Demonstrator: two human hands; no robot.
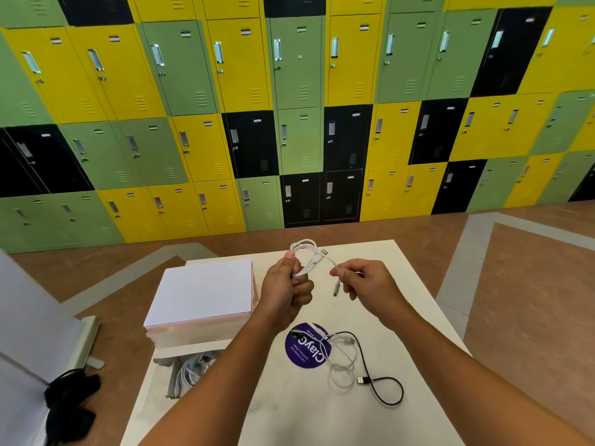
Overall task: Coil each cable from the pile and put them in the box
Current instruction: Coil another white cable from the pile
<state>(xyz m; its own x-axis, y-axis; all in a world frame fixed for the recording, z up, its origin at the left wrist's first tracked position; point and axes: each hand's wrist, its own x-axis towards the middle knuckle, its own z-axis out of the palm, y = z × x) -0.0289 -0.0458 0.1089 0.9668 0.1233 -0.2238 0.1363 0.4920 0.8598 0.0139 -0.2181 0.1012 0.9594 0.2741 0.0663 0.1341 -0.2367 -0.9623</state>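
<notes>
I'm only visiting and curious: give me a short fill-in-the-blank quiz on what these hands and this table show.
1. The left hand grips the coiled white cable; the right hand pinches its loose ____.
2. On the flat white table, a loose white cable crosses a thin cable coloured ____.
3. The round flat sticker is ____.
Missing: end; black; purple.

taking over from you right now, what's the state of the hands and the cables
Left grip holds a part-coiled white cable; right grip pinches its free end.
On the table: a black cable and a loose white cable, uncoiled and overlapping.
Done: some boxed cables lie in the box, near left.
Left: finish this coil, box it, then coil and box the two on the table.
</notes>
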